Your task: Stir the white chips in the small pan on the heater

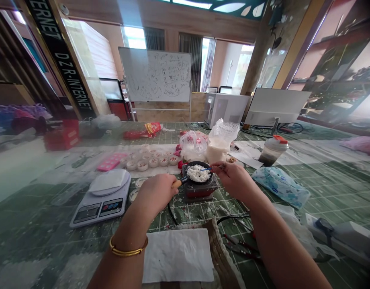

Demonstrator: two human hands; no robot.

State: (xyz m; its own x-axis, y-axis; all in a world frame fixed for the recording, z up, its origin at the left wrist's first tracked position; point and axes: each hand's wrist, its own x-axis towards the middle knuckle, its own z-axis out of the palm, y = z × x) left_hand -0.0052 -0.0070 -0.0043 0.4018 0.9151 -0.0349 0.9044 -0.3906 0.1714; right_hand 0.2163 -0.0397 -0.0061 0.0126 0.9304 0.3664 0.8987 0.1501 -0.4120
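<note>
Black frying pan (205, 164) mid-scene, on or just above a small red-sided heater (199, 193) (cannot tell which from this angle). White granules (197, 173) inside, spread over most of it. Gripping its wooden-ended handle (177, 184) from the left with left hand (160, 192), closed round it. Pinching thin blue stick (205, 169) in right hand (229, 176), reaching over the granules. Left: digital scale (100, 210), white sheet (109, 180) on top. Beyond scale: pink mould (111, 161), then small round tubs (153, 162) with red bits. Just beyond pan: clear bag (223, 129) of pale powder. Right: shaker bottle (273, 150); nearer, blue-patterned packet (281, 186). Near, between forearms: white cloth (178, 255). Far: whiteboard (156, 74), handwriting across it.
</note>
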